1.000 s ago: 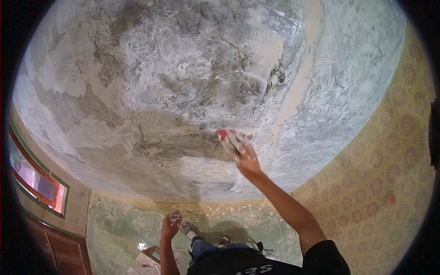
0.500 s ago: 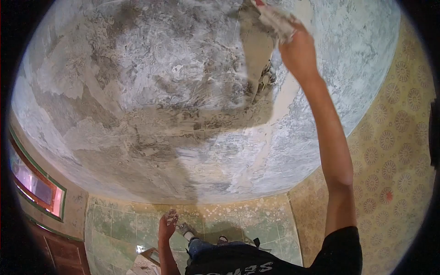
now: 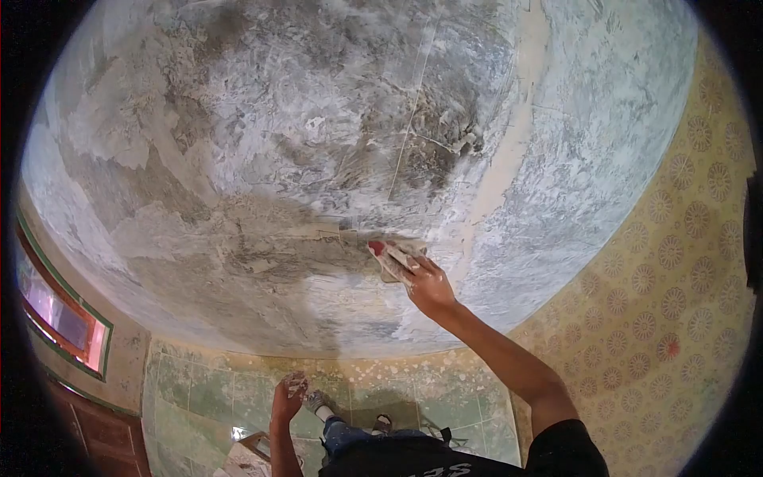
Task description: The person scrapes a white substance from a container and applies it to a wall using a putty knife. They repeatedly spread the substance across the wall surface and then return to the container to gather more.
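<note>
My right hand (image 3: 425,284) is closed around a plaster-smeared trowel (image 3: 389,258) with a red end, held against the lower middle of the wall (image 3: 318,143). White plaster coats my fingers there. The wall is patchy grey and white, and a smooth pale strip of plaster (image 3: 509,155) runs down its right part. Low in the view, apart from the wall, my left hand (image 3: 290,395) hangs with curled, white-smeared fingers. What it holds, if anything, does not show clearly.
Green floor tiles (image 3: 211,395) spattered with white lie below, around my feet. A pale, plaster-stained box-like object (image 3: 246,461) stands by my left arm. Patterned yellow wallpaper (image 3: 668,262) covers the right-hand wall. At the left are a window (image 3: 60,318) and a brown door (image 3: 107,433).
My right hand has come down and leftward with the trowel, from the upper right of the wall to its lower middle. My left hand has hardly moved.
</note>
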{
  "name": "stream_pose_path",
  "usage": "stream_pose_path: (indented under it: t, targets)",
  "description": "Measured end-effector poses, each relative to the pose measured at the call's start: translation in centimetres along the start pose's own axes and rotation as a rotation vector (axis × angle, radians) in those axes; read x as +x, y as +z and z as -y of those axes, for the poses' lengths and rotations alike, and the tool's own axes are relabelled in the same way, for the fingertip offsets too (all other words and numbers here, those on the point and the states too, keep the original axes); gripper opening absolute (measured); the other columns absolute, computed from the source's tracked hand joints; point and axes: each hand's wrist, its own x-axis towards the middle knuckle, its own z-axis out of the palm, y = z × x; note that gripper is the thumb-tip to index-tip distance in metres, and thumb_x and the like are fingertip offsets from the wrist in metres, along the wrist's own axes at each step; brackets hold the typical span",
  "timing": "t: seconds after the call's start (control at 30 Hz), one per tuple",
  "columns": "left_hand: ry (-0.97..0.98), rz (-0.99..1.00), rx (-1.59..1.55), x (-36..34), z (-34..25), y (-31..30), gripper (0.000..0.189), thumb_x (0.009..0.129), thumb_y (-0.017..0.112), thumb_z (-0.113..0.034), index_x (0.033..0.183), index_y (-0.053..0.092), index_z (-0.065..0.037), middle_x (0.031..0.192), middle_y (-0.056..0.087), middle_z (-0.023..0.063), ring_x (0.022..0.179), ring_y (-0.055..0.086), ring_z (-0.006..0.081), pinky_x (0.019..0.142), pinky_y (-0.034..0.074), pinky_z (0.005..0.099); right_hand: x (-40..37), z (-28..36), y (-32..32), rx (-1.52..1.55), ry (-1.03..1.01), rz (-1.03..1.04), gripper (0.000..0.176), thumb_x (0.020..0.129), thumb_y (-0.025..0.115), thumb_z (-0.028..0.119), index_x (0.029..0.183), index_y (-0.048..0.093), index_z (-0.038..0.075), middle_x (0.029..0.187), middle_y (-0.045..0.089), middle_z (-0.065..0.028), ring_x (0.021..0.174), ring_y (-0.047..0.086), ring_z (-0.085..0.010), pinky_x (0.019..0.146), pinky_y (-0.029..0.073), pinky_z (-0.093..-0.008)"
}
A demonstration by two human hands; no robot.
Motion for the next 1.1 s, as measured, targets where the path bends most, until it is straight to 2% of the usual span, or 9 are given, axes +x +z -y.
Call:
stream_pose_path:
  t: [0.2,0.33,0.43,0.57,0.73,0.83,0.93,1.07,1.1]
  targets:
    - [-0.071,-0.037,-0.208,0.1,0.1,0.6,0.03,0.081,0.064,-0.004,0.111,0.06,-0.001,0.1,0.066,0.0128,0.092,0.064,0.0219,0.078,0.049,0.0317,13.7,-1.2,-13.3,-0.043,-0.136,-0.49,0.073,0.07,0.056,-0.009,0.135,0.046,0.024,0.131,0.05,-0.0116,0.106,0.057,-0.0341,0.08,0.054,-0.0422]
    - [-0.115,-0.016,-0.147,-0.3,-2.1,-0.5,0.031,0.083,0.063,-0.002,0.113,0.059,-0.003,0.105,0.064,0.0115,0.091,0.063,0.0196,0.078,0.051,0.0318,20.9,-2.5,-21.4,-0.242,0.049,-0.676,0.066,0.077,0.054,-0.004,0.135,0.045,0.025,0.127,0.05,-0.0204,0.104,0.057,-0.0372,0.084,0.052,-0.0437]
    - [-0.057,-0.044,-0.127,-0.1,-0.5,-0.8,0.03,0.083,0.063,-0.004,0.113,0.059,-0.003,0.105,0.064,0.0111,0.092,0.063,0.0201,0.078,0.051,0.0327,21.8,-3.0,-19.2,-0.249,0.179,-0.511,0.064,0.081,0.05,-0.007,0.135,0.045,0.026,0.13,0.051,-0.0137,0.113,0.053,-0.0365,0.091,0.049,-0.0448]
    - [-0.091,-0.032,-0.21,0.2,-1.7,-2.5,0.03,0.082,0.063,-0.001,0.111,0.059,-0.001,0.102,0.066,0.013,0.091,0.064,0.0205,0.077,0.049,0.0311,16.5,-2.4,-10.1,-0.258,-0.039,-0.537,0.073,0.07,0.054,-0.011,0.134,0.048,0.022,0.14,0.043,-0.0072,0.125,0.044,-0.0341,0.104,0.037,-0.046]
    - [-0.011,-0.05,-0.12,2.5,3.8,-3.9,0.03,0.081,0.064,-0.003,0.111,0.06,-0.001,0.101,0.066,0.0118,0.09,0.064,0.0206,0.074,0.051,0.0299,6.3,2.3,2.4,0.003,-0.011,-0.239,0.055,0.07,0.057,0.001,0.124,0.056,0.008,0.138,0.044,-0.0087,0.129,0.04,-0.029,0.104,0.038,-0.0433]
    - [-0.002,-0.049,-0.155,3.6,4.9,-5.5,0.029,0.081,0.064,-0.002,0.11,0.06,-0.001,0.101,0.066,0.0105,0.091,0.064,0.0203,0.073,0.051,0.0294,4.9,4.9,2.0,0.011,-0.032,-0.097,0.058,0.071,0.054,-0.007,0.125,0.056,0.015,0.138,0.045,-0.0078,0.124,0.045,-0.0301,0.096,0.047,-0.0415]
    - [-0.091,-0.031,-0.216,4.4,4.6,-6.8,0.029,0.081,0.064,-0.003,0.109,0.06,-0.001,0.102,0.066,0.0102,0.092,0.064,0.0202,0.075,0.051,0.0297,8.9,3.1,-4.6,0.204,0.059,-0.322,0.061,0.073,0.051,-0.011,0.125,0.056,0.021,0.134,0.048,-0.0102,0.119,0.05,-0.0283,0.085,0.054,-0.0392]
    - [-0.008,0.004,-0.202,6.0,6.3,-8.1,0.031,0.081,0.064,-0.003,0.111,0.059,-0.001,0.105,0.065,0.0108,0.093,0.063,0.0199,0.076,0.051,0.0302,18.4,-0.6,-18.6,-0.11,-0.067,-0.725,0.055,0.079,0.05,-0.009,0.124,0.056,0.022,0.121,0.058,-0.0112,0.093,0.064,-0.0262,0.075,0.055,-0.0327]
    - [0.012,0.003,-0.199,6.4,6.1,-8.6,0.031,0.082,0.064,-0.003,0.112,0.059,-0.001,0.105,0.064,0.011,0.093,0.063,0.0201,0.077,0.051,0.0307,20.1,-1.1,-21.2,0.381,0.247,-0.602,0.056,0.079,0.051,-0.009,0.126,0.055,0.022,0.122,0.058,-0.0123,0.093,0.064,-0.0268,0.085,0.052,-0.036]
